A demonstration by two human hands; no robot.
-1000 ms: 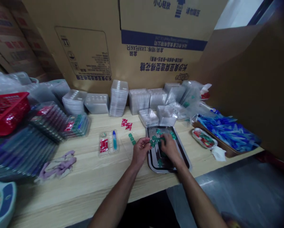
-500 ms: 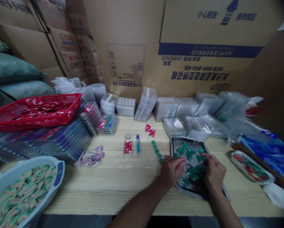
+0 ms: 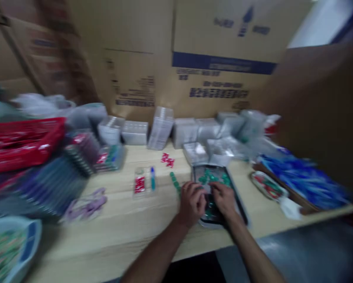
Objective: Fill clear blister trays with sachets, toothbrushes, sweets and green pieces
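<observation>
Head view: the left hand [image 3: 193, 202] is at the left side of the tray [image 3: 241, 206], fingers curled, and the right hand [image 3: 224, 197] is above its middle, fingers drawn together; blur prevents telling whether either pinches anything. Green pieces [image 3: 206, 175] lie in the tray beyond the hands; a green row [image 3: 174, 181] lies on the table [image 3: 141, 224], just left of the left hand.

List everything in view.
Tray: one, silver, under hands
Pieces: many, green, tray and table
Loose packets: two, red, centre
Sectioned container: one, clear, centre
Container stacks: several, clear, back
Filled containers: many, multicoloured, left
Basket: one, red, left
Basin: one, blue, left
Crumpled item: one, purple, left
Packed dish: one, red-green, right
Slender items: many, blue, right
Bags: several, pale, back
Boxes: several, brown, back
Table: one, pale, centre
Left hand, right hand: two, at tray
</observation>
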